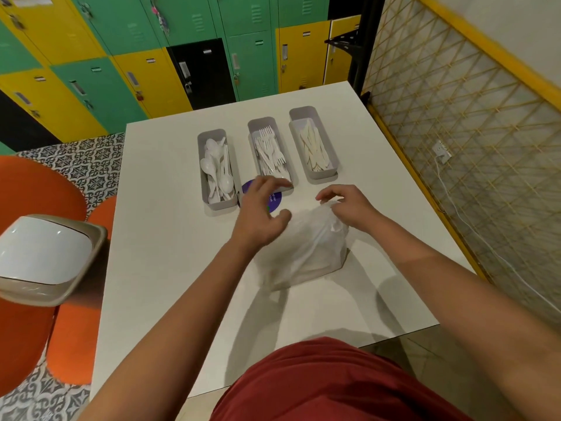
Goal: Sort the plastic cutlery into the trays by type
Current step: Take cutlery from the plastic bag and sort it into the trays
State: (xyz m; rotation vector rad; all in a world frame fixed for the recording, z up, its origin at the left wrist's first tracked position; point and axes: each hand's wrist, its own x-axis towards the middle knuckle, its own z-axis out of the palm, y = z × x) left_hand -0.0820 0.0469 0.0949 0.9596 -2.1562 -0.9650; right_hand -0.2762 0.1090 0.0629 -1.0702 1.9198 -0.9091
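Between your hands on the white table [170, 268] lies a translucent plastic bag [303, 253], its long axis running from near-left to far-right. Your right hand [349, 208] pinches its bunched top; your left hand [261, 217] hovers beside it, fingers spread, holding nothing. Beyond, side by side, stand the spoon tray [202, 165], fork tray [253, 126] and knife tray [329, 161], all already filled. A purple disc [274, 199] lies under your left fingers.

White square bench [170, 268]: three grey oblong plastic trays [204, 174] [252, 126] [326, 173] toward the far edge, round purple sticker [277, 202] beside them, translucent white plastic bag [303, 253] mid-bench.
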